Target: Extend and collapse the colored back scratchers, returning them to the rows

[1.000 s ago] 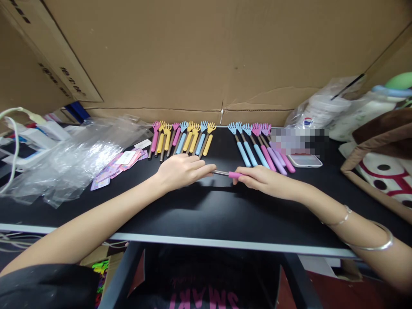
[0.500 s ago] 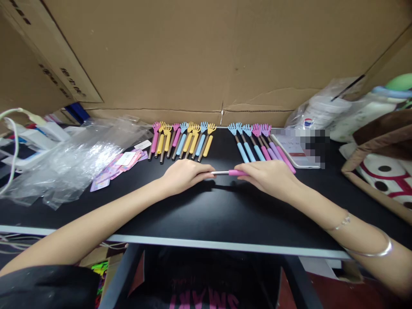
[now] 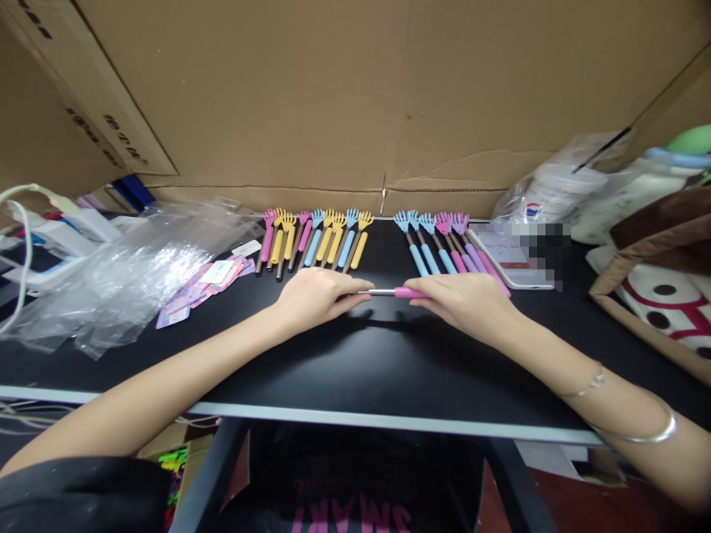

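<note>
Between my two hands lies a back scratcher with a thin metal rod and a pink handle [image 3: 408, 293], held level above the black desk. My left hand [image 3: 316, 300] pinches the rod's left end between thumb and fingers. My right hand [image 3: 464, 302] is closed around the pink handle, hiding its far part. Behind my left hand stretches a row of back scratchers [image 3: 311, 240] with pink, yellow and blue claws, their loose grips lying beside dark rods. Another group of back scratchers [image 3: 444, 248] in blue, pink and purple, with grips on the rods, lies behind my right hand.
Clear plastic bags [image 3: 122, 274] and colourful cards [image 3: 205, 285] lie at left, near white chargers and cables [image 3: 61, 252]. At right are a phone [image 3: 511, 259], a bagged cup [image 3: 561, 189] and a brown-trimmed bag [image 3: 661, 274]. A cardboard wall [image 3: 311, 96] closes the back.
Both hands have shifted slightly up in the view with the back scratcher between them. Their grip looks the same, and the things on the desk have stayed put.
</note>
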Motion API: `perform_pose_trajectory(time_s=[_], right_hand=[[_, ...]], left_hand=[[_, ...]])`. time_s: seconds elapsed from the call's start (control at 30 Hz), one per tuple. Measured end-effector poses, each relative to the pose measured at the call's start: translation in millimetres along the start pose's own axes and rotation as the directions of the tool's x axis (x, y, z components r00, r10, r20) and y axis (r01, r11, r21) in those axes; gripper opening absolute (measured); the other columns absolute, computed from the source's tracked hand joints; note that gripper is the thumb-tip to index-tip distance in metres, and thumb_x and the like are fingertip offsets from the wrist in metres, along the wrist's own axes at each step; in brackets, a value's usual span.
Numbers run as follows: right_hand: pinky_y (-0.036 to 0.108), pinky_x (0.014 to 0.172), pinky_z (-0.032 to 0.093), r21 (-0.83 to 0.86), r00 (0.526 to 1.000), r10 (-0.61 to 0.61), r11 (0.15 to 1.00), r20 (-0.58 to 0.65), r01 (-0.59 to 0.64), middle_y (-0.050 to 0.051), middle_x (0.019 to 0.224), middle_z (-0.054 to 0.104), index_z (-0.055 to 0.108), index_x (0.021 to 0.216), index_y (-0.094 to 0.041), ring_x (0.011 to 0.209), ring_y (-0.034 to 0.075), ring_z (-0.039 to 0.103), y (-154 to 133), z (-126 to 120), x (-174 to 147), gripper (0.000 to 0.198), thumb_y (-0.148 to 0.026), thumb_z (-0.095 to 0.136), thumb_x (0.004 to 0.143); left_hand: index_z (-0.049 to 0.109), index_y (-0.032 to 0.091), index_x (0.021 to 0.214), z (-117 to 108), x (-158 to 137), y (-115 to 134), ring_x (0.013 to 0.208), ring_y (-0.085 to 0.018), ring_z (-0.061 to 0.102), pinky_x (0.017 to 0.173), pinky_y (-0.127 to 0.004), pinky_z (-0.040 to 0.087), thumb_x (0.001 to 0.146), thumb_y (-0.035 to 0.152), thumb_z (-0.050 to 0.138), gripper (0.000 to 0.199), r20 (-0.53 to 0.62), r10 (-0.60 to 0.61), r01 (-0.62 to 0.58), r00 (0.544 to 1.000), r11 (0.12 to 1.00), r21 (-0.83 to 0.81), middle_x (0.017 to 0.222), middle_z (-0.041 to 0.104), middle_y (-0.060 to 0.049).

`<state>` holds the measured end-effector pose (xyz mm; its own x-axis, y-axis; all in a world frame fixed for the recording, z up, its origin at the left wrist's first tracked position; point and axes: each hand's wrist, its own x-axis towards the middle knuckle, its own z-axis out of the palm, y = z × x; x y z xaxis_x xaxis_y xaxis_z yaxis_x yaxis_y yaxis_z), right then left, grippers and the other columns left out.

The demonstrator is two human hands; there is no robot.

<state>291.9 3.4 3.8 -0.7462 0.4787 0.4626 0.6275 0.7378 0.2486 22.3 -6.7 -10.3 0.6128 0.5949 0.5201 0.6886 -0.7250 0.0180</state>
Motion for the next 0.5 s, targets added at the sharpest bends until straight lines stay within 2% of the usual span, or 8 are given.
perform_pose_trajectory(time_s=[0.13,0.23,0.33,0.5], right_hand=[[0.024,0.052,0.035,0.174,0.985,0.065,0.980,0.159,-0.092,0.002,0.075,0.075,0.066,0.107,-0.021,0.059,0.014,0.067,-2,3,-3,0.040,-0.045,0.035,0.102],[0.025,0.057,0.038,0.307,0.942,0.101,0.930,0.320,-0.204,0.002,0.079,0.074,0.064,0.110,-0.022,0.064,0.016,0.067,-3,1,-1,0.038,-0.044,0.034,0.102],[0.027,0.065,0.042,0.451,0.889,0.081,0.839,0.450,-0.304,0.004,0.085,0.073,0.063,0.106,-0.021,0.074,0.018,0.068,-2,-3,3,0.039,-0.044,0.032,0.101],[0.029,0.076,0.044,0.600,0.856,0.016,0.706,0.517,-0.376,0.005,0.088,0.071,0.064,0.097,-0.020,0.080,0.018,0.065,0,-12,8,0.045,-0.051,0.031,0.100]], left_hand=[[0.075,0.024,0.098,-4,0,-1,0.058,-0.010,0.065,0.048,-0.024,0.032,0.099,0.038,0.049,0.029,-0.136,0.185,-0.150,0.973,0.961,0.233,0.068,0.071,0.003],[0.074,0.024,0.094,-8,2,1,0.053,-0.009,0.059,0.049,-0.025,0.033,0.099,0.035,0.051,0.026,-0.174,0.270,-0.199,0.947,0.917,0.345,0.058,0.063,0.005],[0.073,0.024,0.089,-11,4,5,0.051,-0.008,0.055,0.050,-0.025,0.034,0.099,0.035,0.052,0.026,-0.199,0.348,-0.235,0.916,0.868,0.436,0.053,0.056,0.006],[0.072,0.023,0.090,-14,4,8,0.052,-0.008,0.052,0.051,-0.025,0.033,0.099,0.034,0.053,0.024,-0.184,0.400,-0.262,0.898,0.821,0.507,0.053,0.053,0.005]])
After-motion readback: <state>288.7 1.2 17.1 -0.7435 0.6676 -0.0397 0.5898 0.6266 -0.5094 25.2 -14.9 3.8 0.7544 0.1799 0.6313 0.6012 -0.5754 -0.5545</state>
